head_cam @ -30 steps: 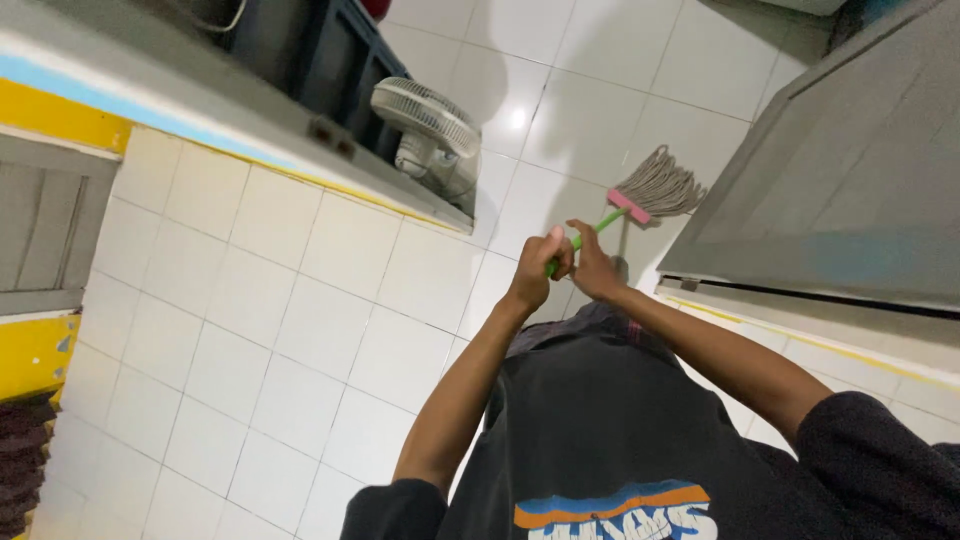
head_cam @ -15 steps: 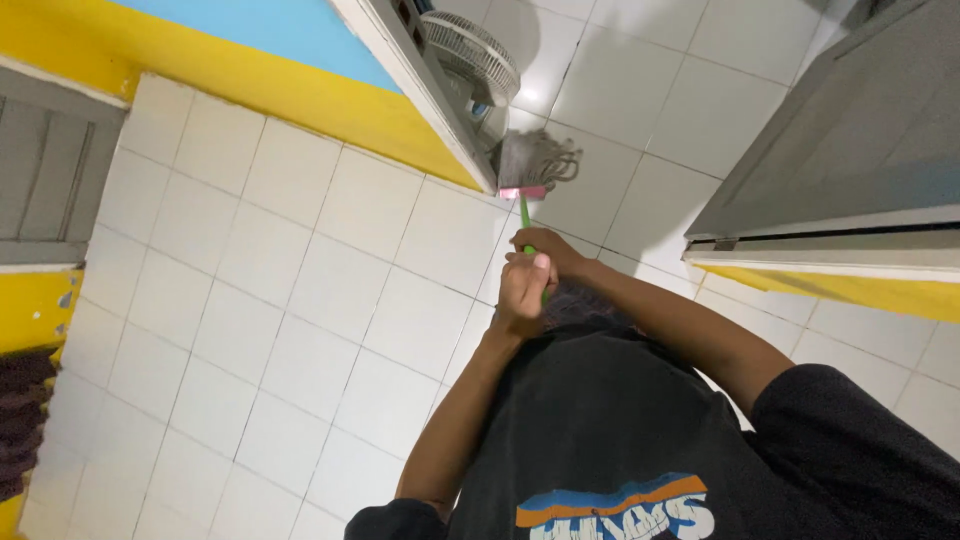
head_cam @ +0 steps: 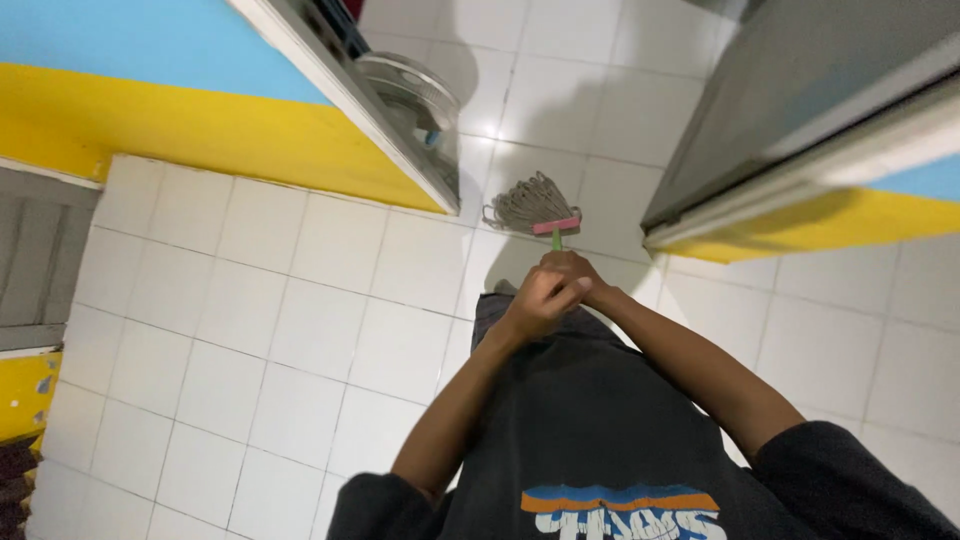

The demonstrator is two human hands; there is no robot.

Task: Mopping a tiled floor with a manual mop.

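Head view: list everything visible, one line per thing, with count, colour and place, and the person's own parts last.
mop: one, grey string head on a pink clamp with a green handle, on the floor ahead of the hands
fan: one, pale wire guard, on the floor at top centre behind a wall edge
floor tiles: many, white, across the whole floor
wall: one, blue above a yellow band, upper left
door panel: one, grey, upper right
shirt: one, dark with a printed chest stripe, bottom centre
left hand: one, fingers closed on the handle
right hand: one, wrapped on the handle beside the left
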